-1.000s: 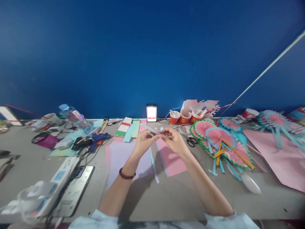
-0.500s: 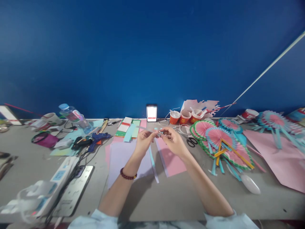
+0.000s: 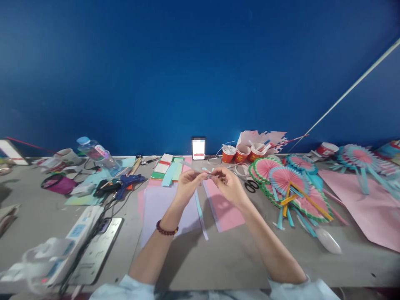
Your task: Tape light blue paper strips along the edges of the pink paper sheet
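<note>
My left hand (image 3: 189, 186) and my right hand (image 3: 229, 186) meet above the table, fingertips pinched close together. Between them is a thin pale paper strip (image 3: 194, 168), whose end sticks out past my left fingers to the upper left. Detail at the fingertips is small and blurred. Beneath my left hand lies a lavender paper sheet (image 3: 159, 212); a pink sheet (image 3: 229, 212) lies under my right hand. A narrow blue and lavender strip (image 3: 201, 214) rests between the sheets.
Paper rosette fans (image 3: 289, 183) and black-handled scissors (image 3: 251, 186) lie to the right. Paper cups (image 3: 243, 154) and a lit phone (image 3: 198, 149) stand at the back. On the left are a blue glue gun (image 3: 128, 183), a bottle (image 3: 98, 152), a power strip (image 3: 75, 237) and another phone (image 3: 96, 250).
Both hands stay nearly in place, with only slight finger movement. The pale strip's free end has shifted a little. The rest of the table looks the same.
</note>
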Tool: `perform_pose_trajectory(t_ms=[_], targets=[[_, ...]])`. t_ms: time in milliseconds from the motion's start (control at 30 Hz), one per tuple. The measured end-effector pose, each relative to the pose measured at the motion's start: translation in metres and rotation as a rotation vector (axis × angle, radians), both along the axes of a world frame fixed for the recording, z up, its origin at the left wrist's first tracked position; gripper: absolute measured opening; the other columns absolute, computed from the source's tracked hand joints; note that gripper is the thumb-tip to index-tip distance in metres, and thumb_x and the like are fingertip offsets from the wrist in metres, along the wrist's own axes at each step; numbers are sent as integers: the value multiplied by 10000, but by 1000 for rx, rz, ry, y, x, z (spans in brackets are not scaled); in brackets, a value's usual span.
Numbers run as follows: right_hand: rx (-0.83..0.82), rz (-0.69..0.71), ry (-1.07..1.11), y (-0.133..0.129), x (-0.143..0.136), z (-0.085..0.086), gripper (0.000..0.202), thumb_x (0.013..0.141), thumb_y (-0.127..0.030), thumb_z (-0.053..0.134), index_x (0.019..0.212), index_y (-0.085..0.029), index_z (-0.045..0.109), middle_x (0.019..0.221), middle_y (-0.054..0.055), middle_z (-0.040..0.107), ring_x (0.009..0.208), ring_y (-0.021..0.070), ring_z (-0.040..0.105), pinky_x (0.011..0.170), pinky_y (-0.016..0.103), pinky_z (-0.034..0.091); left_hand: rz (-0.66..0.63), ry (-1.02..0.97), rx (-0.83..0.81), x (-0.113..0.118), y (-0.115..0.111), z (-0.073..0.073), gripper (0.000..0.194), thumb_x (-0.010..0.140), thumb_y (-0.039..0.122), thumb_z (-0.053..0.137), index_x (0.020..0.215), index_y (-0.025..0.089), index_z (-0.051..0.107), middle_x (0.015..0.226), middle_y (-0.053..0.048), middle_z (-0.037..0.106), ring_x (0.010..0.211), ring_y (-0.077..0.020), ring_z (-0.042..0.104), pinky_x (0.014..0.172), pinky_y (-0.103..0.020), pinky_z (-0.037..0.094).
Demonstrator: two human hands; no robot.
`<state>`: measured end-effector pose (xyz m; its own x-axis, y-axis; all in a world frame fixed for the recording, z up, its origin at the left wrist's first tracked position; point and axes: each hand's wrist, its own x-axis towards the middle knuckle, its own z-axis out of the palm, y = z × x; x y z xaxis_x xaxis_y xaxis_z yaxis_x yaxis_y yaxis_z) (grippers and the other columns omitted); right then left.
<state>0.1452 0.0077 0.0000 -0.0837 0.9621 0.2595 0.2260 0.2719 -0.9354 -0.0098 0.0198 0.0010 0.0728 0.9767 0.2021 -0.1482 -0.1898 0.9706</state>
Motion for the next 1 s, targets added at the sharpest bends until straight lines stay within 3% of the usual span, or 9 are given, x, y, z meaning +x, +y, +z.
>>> perform_pose_trajectory(t_ms=[133,233,500,667,833,1000], targets=[[86,-28,-42,-5,-2,5,222,812,-275,540,1021,-200,556,910,35,643,690,133,575,633,263,453,-16,170,192,-2,1,0,142,682,297,748,772,189,725,874,-79,721,824,-193,647,629,-262,485],[106,-13,-57,-7,-2,8,268,822,-267,534,1084,-213,537,919,33,642,715,136,584,618,249,449,35,181,240,-2,1,-3,113,712,292,723,755,188,720,837,-78,719,824,-189,653,632,-260,489],[63,74,-54,-8,-5,8,254,878,-318,460,1096,-196,508,872,60,630,674,160,580,581,288,448,55,3,-18,1,2,-3,178,654,330,756,697,167,700,757,-66,717,613,-155,641,462,-225,433],[67,39,-44,-7,-5,6,245,868,-318,485,1077,-200,532,987,83,640,752,173,613,602,284,454,13,-59,-53,4,1,0,184,639,321,766,676,157,690,641,-45,686,559,-137,615,447,-211,402],[85,13,-64,-8,-4,9,200,864,-298,501,1032,-202,554,979,73,655,805,180,625,622,266,446,-17,-111,-69,4,1,-1,187,626,316,773,675,154,692,588,-29,660,539,-123,592,447,-206,385],[82,-9,-47,-9,-4,11,145,862,-270,512,973,-193,564,962,72,660,836,183,622,684,273,453,-57,-127,-96,1,2,-4,224,717,377,708,713,154,689,575,-24,655,500,-93,542,476,-207,400]])
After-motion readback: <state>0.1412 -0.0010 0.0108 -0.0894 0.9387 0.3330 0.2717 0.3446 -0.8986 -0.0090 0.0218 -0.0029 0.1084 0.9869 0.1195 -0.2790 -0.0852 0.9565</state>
